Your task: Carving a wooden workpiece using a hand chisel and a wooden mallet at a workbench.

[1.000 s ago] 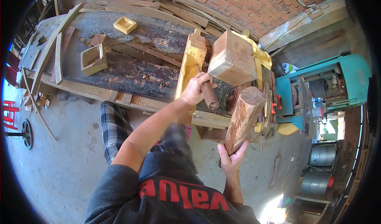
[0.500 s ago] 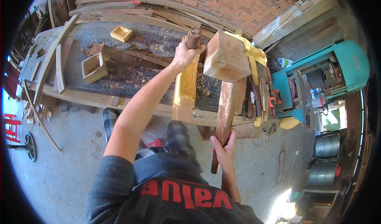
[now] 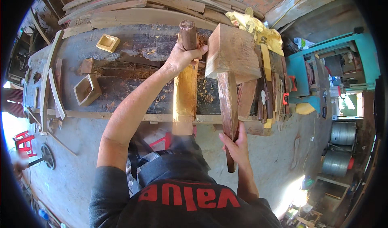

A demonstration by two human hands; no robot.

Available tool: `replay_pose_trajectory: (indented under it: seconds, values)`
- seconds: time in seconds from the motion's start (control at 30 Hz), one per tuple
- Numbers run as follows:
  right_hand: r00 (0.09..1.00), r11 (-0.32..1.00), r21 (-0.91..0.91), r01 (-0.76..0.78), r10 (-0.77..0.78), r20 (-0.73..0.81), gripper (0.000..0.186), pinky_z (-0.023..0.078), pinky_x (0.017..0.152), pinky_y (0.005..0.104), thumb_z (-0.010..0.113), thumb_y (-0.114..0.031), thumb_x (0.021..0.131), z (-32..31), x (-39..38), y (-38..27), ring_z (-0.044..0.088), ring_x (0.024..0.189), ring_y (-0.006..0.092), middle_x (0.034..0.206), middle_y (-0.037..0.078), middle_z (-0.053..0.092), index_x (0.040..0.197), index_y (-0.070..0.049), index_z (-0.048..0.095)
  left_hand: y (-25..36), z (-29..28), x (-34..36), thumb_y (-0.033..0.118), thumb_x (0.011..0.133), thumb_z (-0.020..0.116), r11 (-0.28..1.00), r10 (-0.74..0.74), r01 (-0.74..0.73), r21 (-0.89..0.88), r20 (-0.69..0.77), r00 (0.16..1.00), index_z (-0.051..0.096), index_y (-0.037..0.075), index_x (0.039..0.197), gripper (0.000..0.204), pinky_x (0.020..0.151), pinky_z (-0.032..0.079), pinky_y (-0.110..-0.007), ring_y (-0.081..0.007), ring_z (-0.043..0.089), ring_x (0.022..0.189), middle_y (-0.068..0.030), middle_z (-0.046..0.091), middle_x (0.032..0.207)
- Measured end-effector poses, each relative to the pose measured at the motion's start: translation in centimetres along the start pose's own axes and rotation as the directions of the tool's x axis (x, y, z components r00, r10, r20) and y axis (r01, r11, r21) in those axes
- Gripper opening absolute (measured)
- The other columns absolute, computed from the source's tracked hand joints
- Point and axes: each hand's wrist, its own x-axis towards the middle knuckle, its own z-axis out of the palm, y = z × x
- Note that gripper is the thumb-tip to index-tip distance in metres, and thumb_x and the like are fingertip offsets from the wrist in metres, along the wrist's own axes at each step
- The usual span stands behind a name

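My left hand [image 3: 181, 59] is wrapped round the thick brown handle of a chisel [image 3: 188, 36], its blade hidden below the fist. Under it lies a long yellowish wooden beam [image 3: 184, 96], crossing the bench and jutting past the front edge. Lower right, my right hand [image 3: 237, 144] grips the shaft of a large wooden mallet [image 3: 232, 54]. The mallet's block head is held up just right of the chisel handle, apart from it. Wood chips lie around the beam.
On the dark workbench [image 3: 141, 36] are two hollowed wooden boxes, a small one [image 3: 108, 43] and a larger one [image 3: 87, 90]. Long boards [image 3: 50, 78] lie at the left. A yellow bag [image 3: 258, 30] and several hand tools [image 3: 266, 90] are at the right, before a teal machine [image 3: 297, 70].
My view has shifted, with the bench's right side now showing more. Both hands keep their grips, and the mallet head remains raised beside the chisel handle.
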Motion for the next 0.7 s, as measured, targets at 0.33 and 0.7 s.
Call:
replay_pose_trajectory:
  seconds: [0.33, 0.7]
  values:
    - [0.970, 0.972, -0.125, 0.201, -0.179, 0.167, 0.071, 0.048, 0.096, 0.0388, 0.078, -0.029, 0.086, -5.7, 4.6, -8.5, 0.064, 0.111, 0.0290, 0.116, 0.022, 0.066, 0.137, 0.002, 0.041, 0.9, 1.8, 2.4, 0.024, 0.088, 0.076, 0.998, 0.014, -0.012, 0.061, -0.045, 0.999, 0.057, 0.011, 0.086, 0.023, 0.071, 0.055, -0.027, -0.0090, 0.065, 0.081, 0.0009, 0.064, 0.086]
    - [0.870, 0.890, -0.089, 0.447, -0.410, 0.274, 0.068, 0.053, 0.084, 0.0391, 0.074, -0.033, 0.090, -10.0, 8.8, -22.2, 0.069, 0.098, 0.0310, 0.108, 0.025, 0.066, 0.136, 0.000, 0.037, 0.9, 3.5, 2.7, 0.024, 0.084, 0.080, 0.998, -0.024, 0.036, 0.050, -0.215, 0.976, 0.061, 0.012, 0.084, 0.022, 0.062, 0.049, -0.024, -0.0059, 0.061, 0.073, 0.0030, 0.065, 0.078]
